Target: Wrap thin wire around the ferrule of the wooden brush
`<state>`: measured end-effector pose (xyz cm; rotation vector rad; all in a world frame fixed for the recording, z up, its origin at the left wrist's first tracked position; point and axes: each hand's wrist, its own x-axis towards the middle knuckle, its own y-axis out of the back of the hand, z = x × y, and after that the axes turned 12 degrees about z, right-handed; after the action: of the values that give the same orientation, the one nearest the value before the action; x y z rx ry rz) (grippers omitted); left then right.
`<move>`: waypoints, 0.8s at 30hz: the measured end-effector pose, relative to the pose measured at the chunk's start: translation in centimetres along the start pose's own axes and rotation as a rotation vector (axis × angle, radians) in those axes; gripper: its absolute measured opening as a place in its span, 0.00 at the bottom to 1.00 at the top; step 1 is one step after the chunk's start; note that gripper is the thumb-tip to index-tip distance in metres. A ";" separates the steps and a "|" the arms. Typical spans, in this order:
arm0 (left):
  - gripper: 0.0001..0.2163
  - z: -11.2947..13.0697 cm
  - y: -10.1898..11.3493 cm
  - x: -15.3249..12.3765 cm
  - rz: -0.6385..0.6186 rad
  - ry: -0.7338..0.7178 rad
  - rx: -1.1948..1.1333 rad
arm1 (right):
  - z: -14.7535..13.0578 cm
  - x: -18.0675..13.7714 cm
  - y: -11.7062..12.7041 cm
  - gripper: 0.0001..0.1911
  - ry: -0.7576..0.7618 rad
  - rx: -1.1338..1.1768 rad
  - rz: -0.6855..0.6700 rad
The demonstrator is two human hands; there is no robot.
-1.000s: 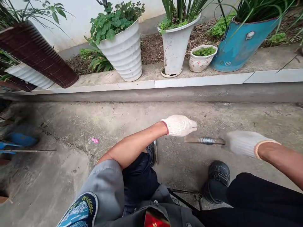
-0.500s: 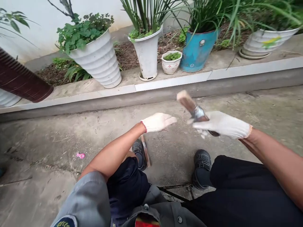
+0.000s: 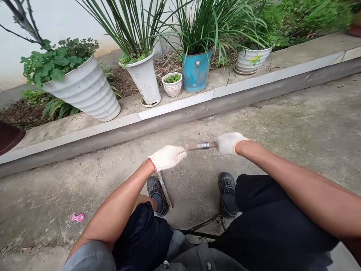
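A short brown wooden stick [image 3: 191,147], with silvery wire [image 3: 203,145] wound round its middle, is held nearly level above the concrete. My right hand [image 3: 229,143], in a white knitted glove, is closed round its right end and hides that part. At the other end, the fingers of my gloved left hand [image 3: 168,157] are pressed together on the tip. Below my left hand a second wooden stick [image 3: 165,190] lies beside my left shoe [image 3: 156,194], its upper end hidden by the hand.
A raised concrete ledge [image 3: 175,110] with white tile edging runs across ahead. On it stand a ribbed white pot [image 3: 87,92], a tall white pot [image 3: 143,81], a small patterned pot [image 3: 172,89] and a blue bucket [image 3: 196,73]. A pink object [image 3: 77,218] lies on the ground at left.
The wire-wound stick has turned from a slant to nearly level. My right hand has come left towards my left hand, whose outstretched fingers have closed on the stick's end. The view has swung right.
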<state>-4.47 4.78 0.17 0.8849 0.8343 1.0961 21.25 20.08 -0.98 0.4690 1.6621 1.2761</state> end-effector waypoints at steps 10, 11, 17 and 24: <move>0.18 -1.5 -0.2 0.5 0.044 0.033 -0.051 | -2.7 -4.6 -0.4 0.15 0.517 0.126 -0.276; 0.18 -1.4 -0.1 0.4 0.042 0.033 -0.065 | -2.3 -4.6 0.0 0.17 0.513 0.193 -0.268; 0.21 -0.4 1.0 0.2 0.066 0.111 -0.152 | -1.4 -3.4 2.1 0.26 0.180 0.843 0.017; 0.18 0.8 0.6 0.1 -0.046 0.068 -0.184 | -0.9 -1.1 2.6 0.26 -0.068 0.673 0.298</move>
<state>-4.00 4.82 1.03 0.6746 0.7921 1.1482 20.41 19.73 1.83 1.1843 1.9964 0.8543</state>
